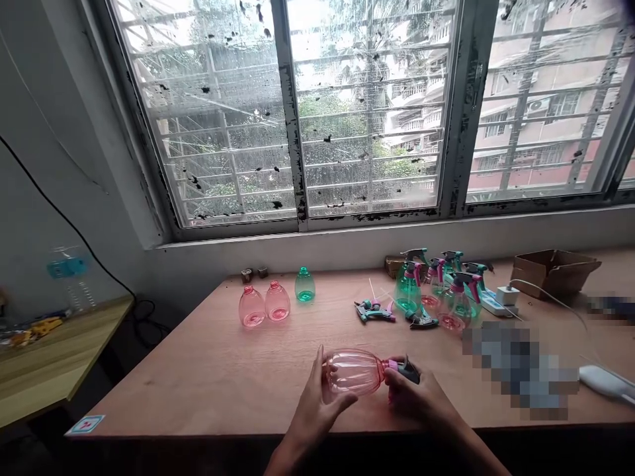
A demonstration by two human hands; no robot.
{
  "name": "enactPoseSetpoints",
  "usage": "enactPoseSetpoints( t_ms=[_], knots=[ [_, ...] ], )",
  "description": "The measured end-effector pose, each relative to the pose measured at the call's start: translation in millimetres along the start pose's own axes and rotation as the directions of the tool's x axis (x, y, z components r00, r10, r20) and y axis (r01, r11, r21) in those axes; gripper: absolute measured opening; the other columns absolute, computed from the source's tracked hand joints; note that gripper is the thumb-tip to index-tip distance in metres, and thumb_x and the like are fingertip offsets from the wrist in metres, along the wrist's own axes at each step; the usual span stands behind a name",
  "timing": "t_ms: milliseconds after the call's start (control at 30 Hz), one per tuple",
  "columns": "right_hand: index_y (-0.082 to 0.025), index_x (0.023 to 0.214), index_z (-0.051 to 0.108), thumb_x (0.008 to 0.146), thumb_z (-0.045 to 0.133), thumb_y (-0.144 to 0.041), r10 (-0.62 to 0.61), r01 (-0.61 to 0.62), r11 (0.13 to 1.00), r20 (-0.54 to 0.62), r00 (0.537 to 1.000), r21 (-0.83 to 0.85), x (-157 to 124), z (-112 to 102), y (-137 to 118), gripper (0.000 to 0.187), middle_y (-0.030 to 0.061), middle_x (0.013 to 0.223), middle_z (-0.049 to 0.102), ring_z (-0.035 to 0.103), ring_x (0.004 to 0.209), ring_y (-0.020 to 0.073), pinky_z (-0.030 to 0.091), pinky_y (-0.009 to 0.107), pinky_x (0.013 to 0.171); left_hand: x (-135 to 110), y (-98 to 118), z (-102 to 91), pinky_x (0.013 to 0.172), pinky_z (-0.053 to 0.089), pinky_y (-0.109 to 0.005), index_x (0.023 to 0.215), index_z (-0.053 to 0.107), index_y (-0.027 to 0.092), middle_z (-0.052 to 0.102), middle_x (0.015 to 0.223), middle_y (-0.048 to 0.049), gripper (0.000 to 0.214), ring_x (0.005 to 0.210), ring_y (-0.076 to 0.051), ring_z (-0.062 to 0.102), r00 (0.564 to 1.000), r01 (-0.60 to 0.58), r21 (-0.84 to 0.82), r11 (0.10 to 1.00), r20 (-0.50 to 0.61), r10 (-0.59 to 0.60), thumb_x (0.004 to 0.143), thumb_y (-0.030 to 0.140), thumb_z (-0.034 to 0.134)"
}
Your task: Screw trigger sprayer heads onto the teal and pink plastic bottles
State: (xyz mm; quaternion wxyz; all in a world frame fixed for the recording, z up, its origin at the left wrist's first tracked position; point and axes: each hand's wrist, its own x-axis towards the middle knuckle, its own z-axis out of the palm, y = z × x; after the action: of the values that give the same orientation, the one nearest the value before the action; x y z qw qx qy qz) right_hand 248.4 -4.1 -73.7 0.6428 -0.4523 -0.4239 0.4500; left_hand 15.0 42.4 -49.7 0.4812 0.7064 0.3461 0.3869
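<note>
In the head view, the pink bottle lies sideways, nearer the person than the green bottle and to its right. The left hand cups its base end, thumb and fingers spread to the bottle's width; the right hand is closed around the spray head at the neck. How firmly either hand presses, and whether the collar is fully seated, I cannot tell.

A tilted head could cross the threads, leaving a leaky joint. The smooth wall could spin in that wide left-hand hold if the head is twisted hard, and squeezing might dent it.

Right of the green bottle, fitted spray bottles crowd together, so a careless reach could topple one or snag the loose spray heads. The two pink bottles left of it look light and easily knocked over.
</note>
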Motion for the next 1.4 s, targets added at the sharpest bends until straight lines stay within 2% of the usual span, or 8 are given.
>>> enactPoseSetpoints(
  t_ms=[100,300,467,667,867,1067,1233,1400],
  knots=[
    [-0.017,0.089,0.063,0.067,0.082,-0.058,0.023,-0.024,0.999,0.007,1.0,0.025,1,0,0,0.05,0.0002,0.066,0.066,0.063,0.049,0.0181,0.052,0.028,0.044,1,1,-0.4,0.116,0.033,-0.046,0.154,0.024,0.021,0.04,0.152,-0.0161,0.099,0.135,-0.032,0.046,0.999,-0.035,0.046,0.998,-0.013,0.035,0.074,0.037,0.08],
    [-0.016,0.09,0.063,0.073,0.081,-0.053,0.021,-0.023,0.999,0.071,0.997,0.024,0,-4,-2,0.045,0.0015,0.068,0.067,0.064,0.052,0.0179,0.053,0.027,0.046,1,1,-0.5,0.119,0.025,-0.048,0.157,0.01,0.024,0.041,0.152,-0.0146,0.106,0.14,-0.031,0.041,0.999,-0.048,0.066,0.997,0.02,0.047,0.076,0.027,0.079],
    [-0.017,0.091,0.063,0.073,0.082,-0.052,0.047,-0.052,0.998,0.113,0.992,0.045,-1,-5,-4,0.044,0.0009,0.068,0.067,0.063,0.052,0.0182,0.054,0.03,0.047,3,1,-0.3,0.12,0.025,-0.047,0.151,0.032,0.019,0.04,0.153,-0.0152,0.093,0.143,-0.033,0.035,0.999,-0.044,0.076,0.996,-0.003,0.045,0.074,0.032,0.081],
    [-0.017,0.089,0.063,0.067,0.084,-0.055,0.054,-0.06,0.996,0.088,0.995,0.062,-2,0,-5,0.049,0.0005,0.066,0.066,0.062,0.05,0.0174,0.052,0.027,0.045,2,-2,-1.7,0.119,0.027,-0.048,0.157,0.011,0.022,0.042,0.153,-0.0146,0.1,0.138,-0.031,0.044,0.998,-0.061,0.032,0.998,0.032,0.06,0.08,0.031,0.076],
    [-0.017,0.091,0.062,0.07,0.084,-0.051,0.049,-0.055,0.996,0.105,0.993,0.063,-3,-1,-8,0.046,0.0001,0.067,0.067,0.062,0.051,0.017,0.054,0.028,0.046,2,0,-2.3,0.115,0.034,-0.045,0.153,0.029,0.018,0.053,0.143,-0.0158,0.083,0.135,-0.032,0.047,0.995,-0.077,0.078,0.994,0.068,0.072,0.084,0.04,0.071],
    [-0.017,0.09,0.061,0.072,0.083,-0.051,0.043,-0.05,0.997,0.117,0.992,0.064,-3,-3,-10,0.044,0.0003,0.069,0.067,0.063,0.053,0.0178,0.055,0.029,0.046,2,-9,-1.4,0.118,0.029,-0.046,0.157,0.006,0.024,0.043,0.152,-0.015,0.101,0.137,-0.031,0.045,0.996,-0.074,0.093,0.993,0.06,0.068,0.083,0.037,0.073],
    [-0.017,0.089,0.063,0.067,0.085,-0.052,0.034,-0.037,0.999,0.104,0.994,0.024,-5,0,-10,0.047,-0.0002,0.061,0.068,0.064,0.048,0.0176,0.054,0.027,0.045,1,-7,-2.7,0.12,0.024,-0.046,0.156,0.014,0.018,0.035,0.157,-0.017,0.097,0.144,-0.034,0.034,0.994,-0.093,0.09,0.992,0.07,0.087,0.082,0.043,0.073],
    [-0.018,0.09,0.063,0.064,0.085,-0.058,0.036,-0.039,0.997,0.057,0.998,0.061,-4,2,-9,0.053,-0.001,0.063,0.066,0.063,0.048,0.0178,0.056,0.031,0.045,2,-6,-2.0,0.116,0.034,-0.046,0.156,0.015,0.024,0.036,0.156,-0.0146,0.094,0.136,-0.033,0.047,0.997,-0.074,0.117,0.99,0.046,0.069,0.083,0.039,0.072]
  ],
)
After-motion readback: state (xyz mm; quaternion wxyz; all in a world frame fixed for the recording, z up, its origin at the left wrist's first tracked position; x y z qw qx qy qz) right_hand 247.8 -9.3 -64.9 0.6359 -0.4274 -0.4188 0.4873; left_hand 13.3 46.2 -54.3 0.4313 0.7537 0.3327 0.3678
